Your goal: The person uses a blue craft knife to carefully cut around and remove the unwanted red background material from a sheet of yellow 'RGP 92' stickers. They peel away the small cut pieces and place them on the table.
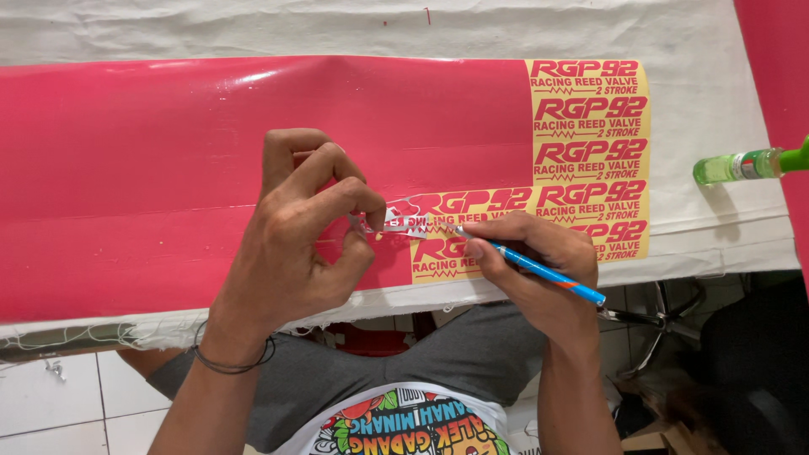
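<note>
A long glossy red vinyl sheet [168, 168] lies across a cloth-covered table. Its right part shows several yellow rectangles with red lettering [590, 152] where the red film is stripped away. My left hand [295, 236] pinches a small peeled strip of red film [400, 221] between thumb and forefinger, lifted just above the sheet. My right hand [539, 270] grips a blue and orange pen-shaped tool [539, 270] like a pencil, its tip touching the sheet beside the lifted strip.
A white cloth [337, 25] covers the table, with a frayed front edge. A small green bottle [746, 164] lies at the right. More red material [784, 67] is at the far right. Below are my legs, a white tiled floor and a dark chair base.
</note>
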